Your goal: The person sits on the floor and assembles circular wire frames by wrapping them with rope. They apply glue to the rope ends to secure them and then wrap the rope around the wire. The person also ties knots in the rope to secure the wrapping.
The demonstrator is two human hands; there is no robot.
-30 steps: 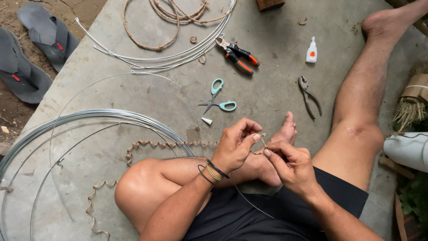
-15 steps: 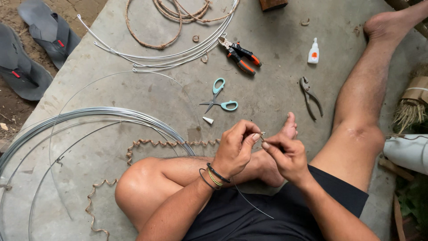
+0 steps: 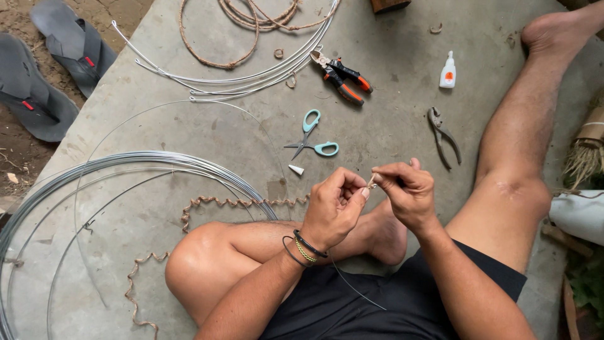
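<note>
Thin wire [image 3: 352, 286], twine-wrapped tip pinched between my left hand [image 3: 335, 208] and right hand [image 3: 408, 194], held above my folded leg mid-slab; teal scissors [image 3: 313, 136] lie just beyond.

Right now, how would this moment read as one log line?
left hand: pinching twine end | right hand: pinching same twine | scissors, pliers: on slab, untouched

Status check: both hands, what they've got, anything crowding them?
Left hand and right hand both pinching a small fibre-wrapped wire end above the lap. Thin wire trails down over the shorts. Scissors and pliers lie apart on the concrete.
</note>
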